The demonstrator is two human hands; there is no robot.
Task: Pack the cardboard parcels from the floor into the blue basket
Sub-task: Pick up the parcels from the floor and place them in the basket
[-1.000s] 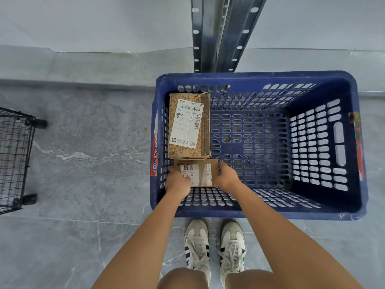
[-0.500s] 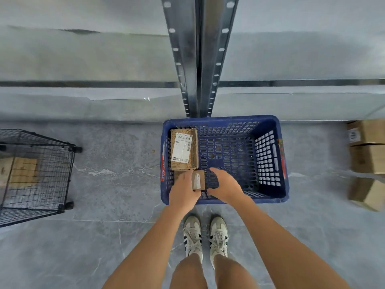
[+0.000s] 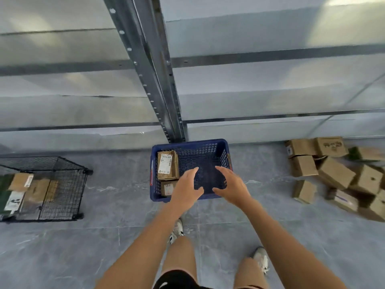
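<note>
Both our grips are empty, fingers loosely spread: the left grip (image 3: 186, 184) and right grip (image 3: 231, 185) hover over the basket (image 3: 188, 142). Along its left wall lie a larger parcel (image 3: 167, 164) and, nearer us, a smaller parcel (image 3: 167, 187). The rest sit in a heap (image 3: 335, 174) on the floor, well off to our right. They look like stiff, light, dry cardboard with crushable corners. We judge that holding opposite side faces is best, taking the top boxes first.
</note>
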